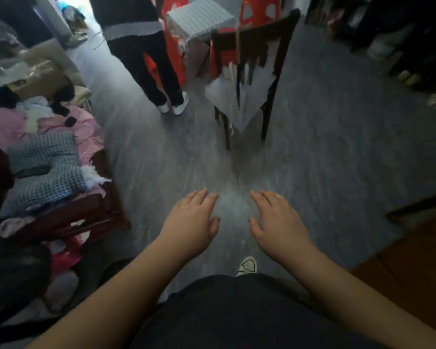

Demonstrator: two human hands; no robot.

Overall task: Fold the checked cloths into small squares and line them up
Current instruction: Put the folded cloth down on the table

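Nearest the lens is the person's dark clothing [227, 313], filling the lower middle of the head view. One white shoe [247, 266] shows just past it on the grey floor [337, 147]. Both bare forearms reach forward from the lower corners.

The left hand [190, 222] and the right hand [280, 222] hang palm down over the floor, on the near side of the dark wooden chair [249, 79] and well short of its legs. Each hand is loosely spread, fingers nearly straight and slightly parted, thumbs turned inward toward each other. Neither holds or touches anything. A strip of floor lies between them, in line with the chair.

The checked cloths [45, 167] lie far to the left of the chair and nearer the camera than it. They are grey-blue and rumpled, not in squares, heaped on pink clothes [81, 129] over dark red wooden furniture [86, 210]. Both hands are well apart from them.

The chair's seat carries a pale grey sheet [227, 102] with a corner hanging over the front edge. Just left of the chair a second person stands in dark trousers [146, 66] and white shoes [179, 107]. Behind the chair are red plastic stools [259, 8] and a small table with a pale gridded cover [202, 16]. The picture is blurred, most of all toward its edges.
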